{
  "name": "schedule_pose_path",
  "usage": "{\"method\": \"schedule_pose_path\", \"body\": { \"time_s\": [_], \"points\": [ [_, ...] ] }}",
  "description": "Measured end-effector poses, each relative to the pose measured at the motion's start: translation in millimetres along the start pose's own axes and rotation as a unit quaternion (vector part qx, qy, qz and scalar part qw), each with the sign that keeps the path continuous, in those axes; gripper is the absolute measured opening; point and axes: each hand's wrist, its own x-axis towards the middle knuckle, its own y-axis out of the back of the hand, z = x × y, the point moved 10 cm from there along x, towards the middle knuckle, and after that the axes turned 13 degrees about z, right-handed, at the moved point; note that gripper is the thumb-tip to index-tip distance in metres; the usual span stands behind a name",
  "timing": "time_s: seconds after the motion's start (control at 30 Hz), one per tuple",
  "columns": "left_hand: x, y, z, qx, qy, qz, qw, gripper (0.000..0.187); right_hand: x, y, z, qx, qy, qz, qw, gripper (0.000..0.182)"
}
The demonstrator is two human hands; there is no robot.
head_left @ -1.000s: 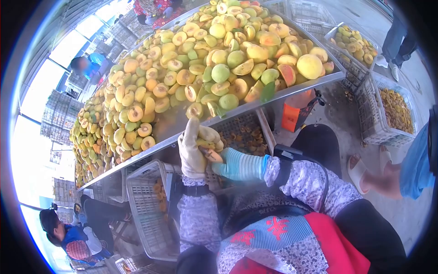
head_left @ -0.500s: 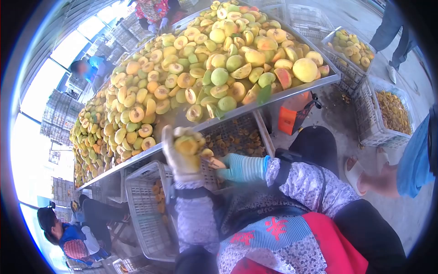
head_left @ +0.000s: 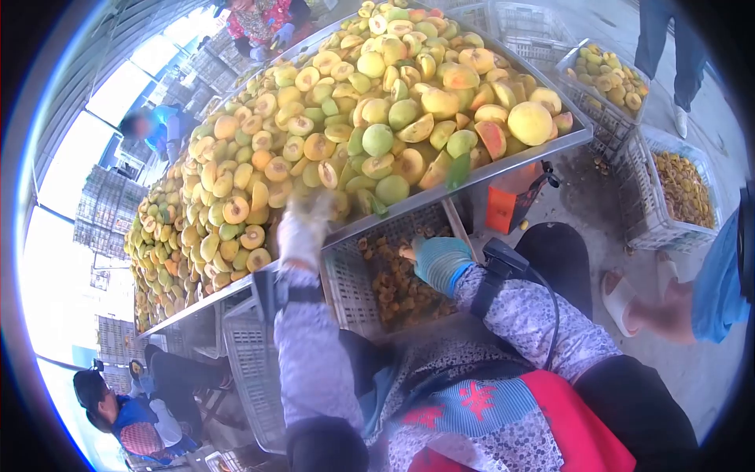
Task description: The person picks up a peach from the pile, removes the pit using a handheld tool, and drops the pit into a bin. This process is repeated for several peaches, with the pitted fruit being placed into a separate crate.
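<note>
- Bench [head_left: 503, 171]: metal, raised rim, runs diagonally across the view.
- Fruit heap [head_left: 314, 149]: on the bench, yellow, green and some orange-red. Mix of whole ones and cut halves, many cut faces up.
- Seated person [head_left: 138, 421]: lower left, dark hair, blue and red-checked top.
- Under-bench crate [head_left: 351, 289]: below the near rim, holds brown-orange pieces [head_left: 401, 287].
- Left-side crate [head_left: 255, 346]: beside the left forearm, slatted.
- Right-side crates: upper one [head_left: 588, 98] has yellow fruit, lower one [head_left: 641, 193] has brown-orange pieces.
- Orange-and-black bag [head_left: 499, 208]: on the floor, just past the bench's near edge.
- Left hand [head_left: 303, 230]: pale glove, at the near rim by the cut fruit. Motion blur; can't tell how far the fingers are open or whether they hold anything.
- Right hand [head_left: 440, 261]: teal glove, above the under-bench crate, well apart from the left. Fingers curled closed on a small tan item.
- Green leaf [head_left: 458, 171]: at the near rim, fruit just behind it.
- Small tan item [head_left: 406, 252]: end pokes out of the right hand's fingers, can't tell what it is.
</note>
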Motion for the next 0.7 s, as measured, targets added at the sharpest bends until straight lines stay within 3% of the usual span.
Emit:
{"method": "schedule_pose_path", "body": {
  "time_s": [0.03, 0.07, 0.13, 0.17, 0.2, 0.23, 0.27, 0.33, 0.4, 0.47, 0.53, 0.6, 0.7],
  "points": [
    [-20.3, -6.6, 51.1, 0.122, -0.079, -0.046, 0.988, 0.063, -1.5, 14.6, -6.7, -0.001, -0.004, 0.003, 1.000, 0.045],
    [-9.7, -27.3, 44.1, 0.210, -0.110, -0.074, 0.969, 0.060, -4.8, 26.8, -13.4, 0.028, -0.022, -0.009, 0.999, 0.042],
    [-5.8, -29.2, 50.4, 0.170, -0.082, -0.070, 0.980, 0.048, -6.1, 36.0, -19.4, 0.055, -0.042, -0.023, 0.997, 0.040],
    [-9.6, -27.2, 49.2, 0.169, -0.081, -0.072, 0.980, 0.048, -4.6, 40.9, -28.9, 0.099, -0.007, -0.001, 0.995, 0.038],
    [-14.6, -19.3, 45.4, -0.030, -0.018, -0.064, 0.997, 0.040, -3.5, 47.4, -39.2, 0.143, 0.029, 0.021, 0.989, 0.036],
    [-20.4, -8.0, 48.5, -0.226, 0.044, -0.053, 0.972, 0.032, -0.3, 57.6, -44.8, 0.194, 0.030, 0.046, 0.979, 0.037],
    [-27.1, 3.9, 48.1, -0.316, 0.087, -0.012, 0.945, 0.026, 0.0, 62.2, -50.8, 0.197, 0.031, 0.047, 0.979, 0.037],
    [-48.8, 28.2, 63.7, -0.315, 0.070, -0.018, 0.946, 0.042, -0.8, 83.4, -67.7, 0.321, 0.057, 0.114, 0.938, 0.038],
    [-80.4, 25.9, 79.4, -0.476, 0.149, -0.062, 0.864, 0.051, -1.5, 78.6, -76.7, 0.320, 0.068, 0.130, 0.936, 0.037],
    [-94.9, 23.2, 80.9, -0.505, 0.156, -0.047, 0.848, 0.055, -2.0, 70.7, -80.9, 0.276, 0.080, 0.141, 0.947, 0.037],
    [-102.6, 9.9, 81.8, -0.667, 0.232, -0.049, 0.707, 0.059, -2.1, 66.7, -80.8, 0.249, 0.073, 0.121, 0.958, 0.036],
    [-105.5, 14.5, 88.2, -0.671, 0.211, -0.022, 0.711, 0.063, -3.2, 62.1, -79.0, 0.220, 0.064, 0.103, 0.968, 0.034],
    [-109.7, 22.9, 76.2, -0.644, 0.252, 0.050, 0.721, 0.066, -5.6, 63.1, -79.7, 0.205, 0.065, 0.111, 0.970, 0.030]
  ]
}}
